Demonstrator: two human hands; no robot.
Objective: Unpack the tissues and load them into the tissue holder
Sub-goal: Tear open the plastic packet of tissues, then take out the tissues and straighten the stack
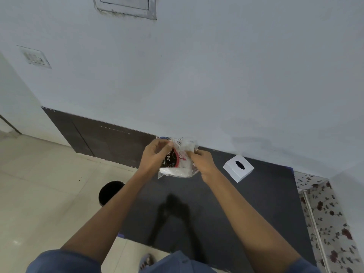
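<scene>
Two bare hands hold a tissue pack [178,161] in the air above a dark table [256,203], close to a pale wall [197,75]. The pack is a clear plastic wrapper with a black and red printed panel, and a white stack of tissues shows through its lower part. The left hand [155,156] grips the pack's left side, fingers curled and pinching the wrapper near its top edge. The right hand [202,160] pinches the film on the right side, fingertips pressed together on the plastic. It looks as though the hands are pulling the wrapper apart, though the view is too small to show whether a tear has begun.

A white tissue holder [238,168], box-shaped with a dark oval slot on top, sits on the table just to the right, apart from the hands. A black bin [110,192] stands on the tiled floor at the left.

The pack is probably light and soft, squashing easily under pressure. Its film likely feels thin and slippery, so a firm pinch at the seam or a loose corner should serve best. Once freed, the tissues are best held by the whole stack from both sides, so the sheets stay together.
</scene>
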